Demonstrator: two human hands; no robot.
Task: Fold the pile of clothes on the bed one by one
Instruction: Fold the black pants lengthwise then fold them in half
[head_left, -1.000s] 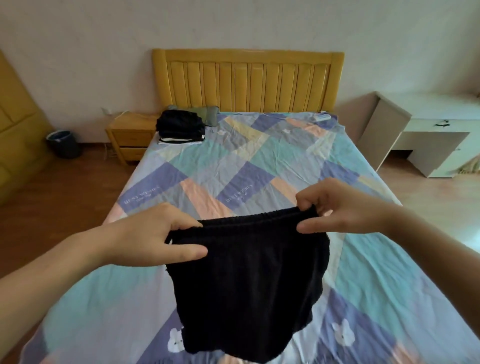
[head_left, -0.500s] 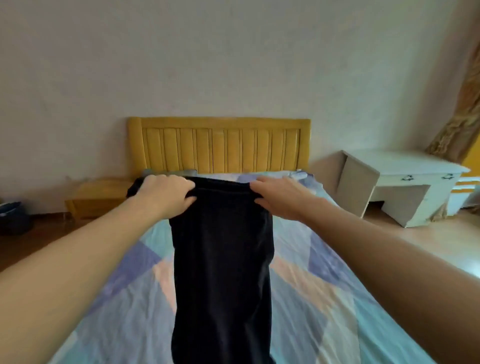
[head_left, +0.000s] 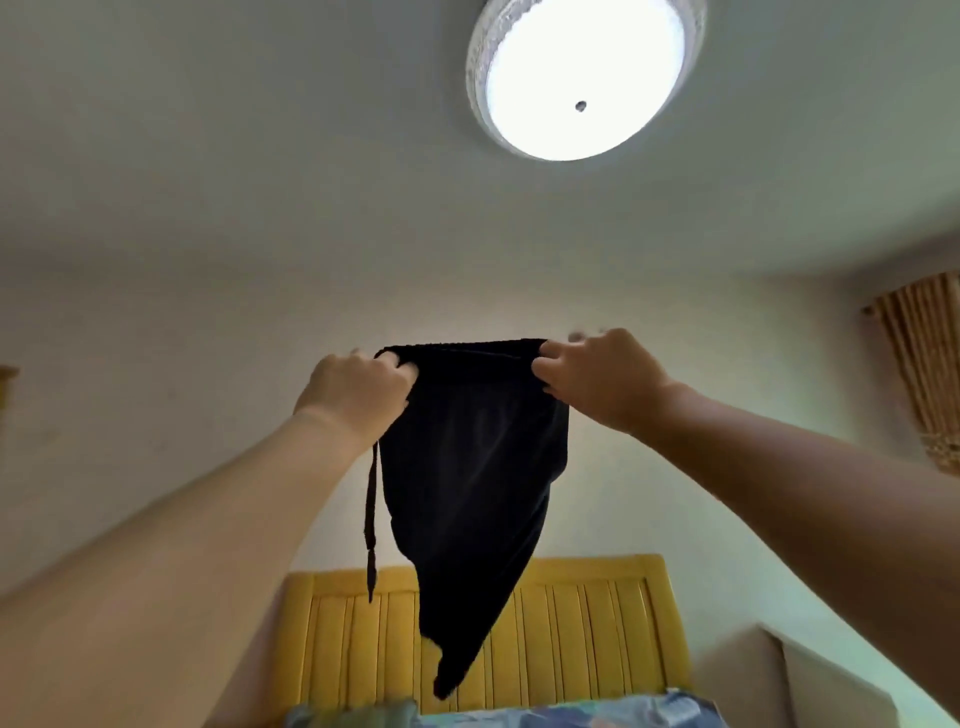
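Black garment (head_left: 470, 467) is held aloft by its waistband, gripped by left hand (head_left: 356, 395) and right hand (head_left: 597, 382); the bed (head_left: 519, 714) is mostly cut off below.

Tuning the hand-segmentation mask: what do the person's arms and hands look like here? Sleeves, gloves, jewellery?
Both arms are bare as far as the frame shows, with no sleeves in view. The left hand and right hand wear no gloves. No watch, ring or wristband shows on either.
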